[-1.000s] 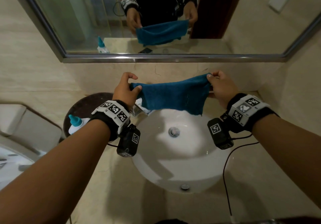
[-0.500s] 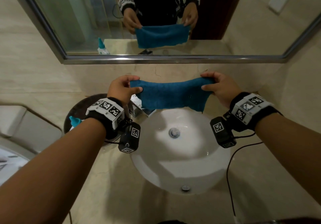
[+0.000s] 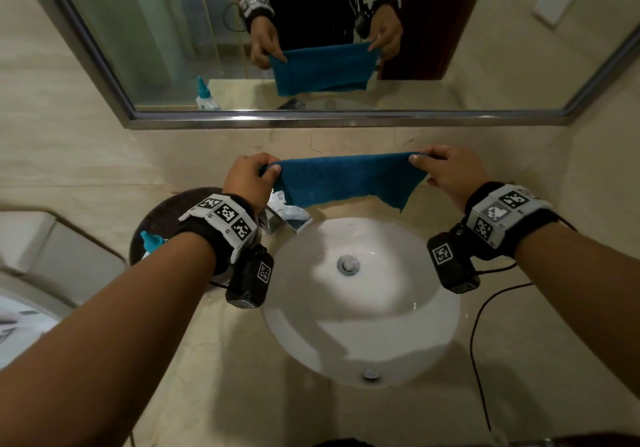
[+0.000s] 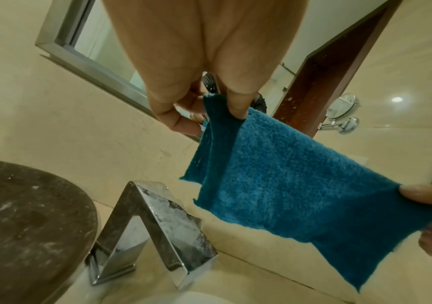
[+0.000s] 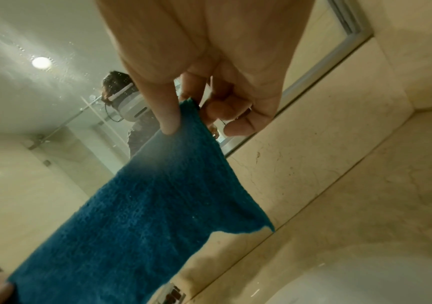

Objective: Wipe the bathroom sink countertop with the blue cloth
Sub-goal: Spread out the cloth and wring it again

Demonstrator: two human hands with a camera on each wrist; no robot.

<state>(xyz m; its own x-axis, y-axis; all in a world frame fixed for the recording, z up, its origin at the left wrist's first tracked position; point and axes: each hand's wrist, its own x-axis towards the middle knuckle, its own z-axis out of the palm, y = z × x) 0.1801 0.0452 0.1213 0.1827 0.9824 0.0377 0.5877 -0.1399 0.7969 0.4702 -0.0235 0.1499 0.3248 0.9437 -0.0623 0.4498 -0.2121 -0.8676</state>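
The blue cloth (image 3: pixel 346 179) hangs stretched in the air above the back of the white sink (image 3: pixel 398 325), folded over along its top edge. My left hand (image 3: pixel 268 169) pinches its left corner and my right hand (image 3: pixel 420 159) pinches its right corner. In the left wrist view the cloth (image 4: pixel 287 185) runs from my left hand (image 4: pixel 220 109) down to the fingers of the other hand (image 4: pixel 422 195). In the right wrist view my right hand (image 5: pixel 183 115) holds the cloth (image 5: pixel 144 216) by thumb and finger. The beige countertop (image 3: pixel 225 377) lies around the sink.
A chrome faucet (image 3: pixel 287 219) stands under the cloth's left part. A dark round tray (image 3: pixel 166 214) with a teal-capped bottle (image 3: pixel 152 240) sits to the left. A framed mirror (image 3: pixel 311 30) fills the wall behind. A black cable (image 3: pixel 481 325) hangs from my right wrist.
Both hands have drawn apart and pulled the cloth taut and level; it now hangs shorter, folded along its top edge.
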